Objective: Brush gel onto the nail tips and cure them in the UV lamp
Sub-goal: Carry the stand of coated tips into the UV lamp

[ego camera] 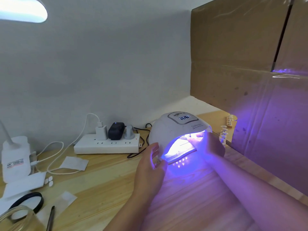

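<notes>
The UV lamp (176,130) sat on the wooden table (103,184), lit violet-white inside, its top display glowing with digits too blurred to read. The right hand (211,144) reached into the lamp's mouth; its fingertips were washed out by the glare, so whether they pinched anything could not be told. A flat strip (185,150) lay in the opening just below that hand, but any nail tips on it were lost in the brightness. The left hand (150,164) rested against the lamp's left front edge, fingers straight and relaxed, holding nothing.

Behind the lamp to the right, 2 racks of nail tips (224,134) stood near the cardboard wall (250,64), partly hidden by the lamp shell and blurred. A power strip (106,145) with 3 plugs lay left of the lamp, its cables trailing across the table. Further left stood a white bottle (15,157) with an unreadable label, and a few small white pieces (49,180) lay beside a white sheet. At the lower left edge a brush handle (50,219), a dark ring (28,204) and a clear jar (18,217) were cut off by the frame. A desk lamp head (21,9) showed only partly at the top left.
</notes>
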`<state>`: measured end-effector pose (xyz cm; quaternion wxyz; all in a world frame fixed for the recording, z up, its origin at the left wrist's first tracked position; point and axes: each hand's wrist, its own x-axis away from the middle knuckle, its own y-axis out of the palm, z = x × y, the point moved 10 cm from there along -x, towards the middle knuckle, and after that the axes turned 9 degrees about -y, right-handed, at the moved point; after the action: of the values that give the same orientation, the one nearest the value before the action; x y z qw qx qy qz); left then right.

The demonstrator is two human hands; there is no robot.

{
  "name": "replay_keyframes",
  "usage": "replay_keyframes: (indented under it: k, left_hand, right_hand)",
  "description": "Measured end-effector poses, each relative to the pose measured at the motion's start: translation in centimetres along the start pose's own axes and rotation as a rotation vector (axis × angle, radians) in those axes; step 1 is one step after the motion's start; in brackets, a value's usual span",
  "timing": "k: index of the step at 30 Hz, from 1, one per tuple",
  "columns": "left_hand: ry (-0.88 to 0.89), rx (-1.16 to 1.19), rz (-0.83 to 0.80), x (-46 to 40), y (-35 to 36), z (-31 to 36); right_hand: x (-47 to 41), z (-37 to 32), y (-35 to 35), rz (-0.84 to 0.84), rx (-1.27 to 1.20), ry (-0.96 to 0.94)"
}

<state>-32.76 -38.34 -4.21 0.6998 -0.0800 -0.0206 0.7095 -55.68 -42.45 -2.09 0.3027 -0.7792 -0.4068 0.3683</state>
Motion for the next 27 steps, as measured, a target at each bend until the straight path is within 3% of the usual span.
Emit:
replay_keyframes:
  k: [5, 9, 11, 14, 20, 27]
  left_hand:
    - [0.0, -0.001, 0.004, 0.2, -0.1, 0.1]
    - [0.028, -0.052, 0.021, 0.3, -0.1, 0.5]
    - [0.046, -0.077, 0.023, 0.3, -0.1, 0.7]
    - [0.029, -0.067, 0.019, 0.3, -0.1, 0.4]
    - [0.031, -0.06, 0.002, 0.2, -0.1, 0.3]
    - [0.004, 0.002, 0.013, 0.2, -0.2, 0.0]
  right_hand:
    - [2.4, -0.8, -2.1, 0.081, -0.111, -0.214]
    - [5.6, -5.5, -6.5, 0.218, -0.19, -0.692]
    - [5.5, -8.1, -8.0, 0.244, -0.187, -0.837]
    - [1.7, -10.3, -7.5, 0.154, -0.133, -0.726]
    - [-2.7, -11.1, -2.4, -0.294, 0.121, -0.53]
    - [-3.1, -11.3, -2.0, -0.364, 0.246, -0.472]
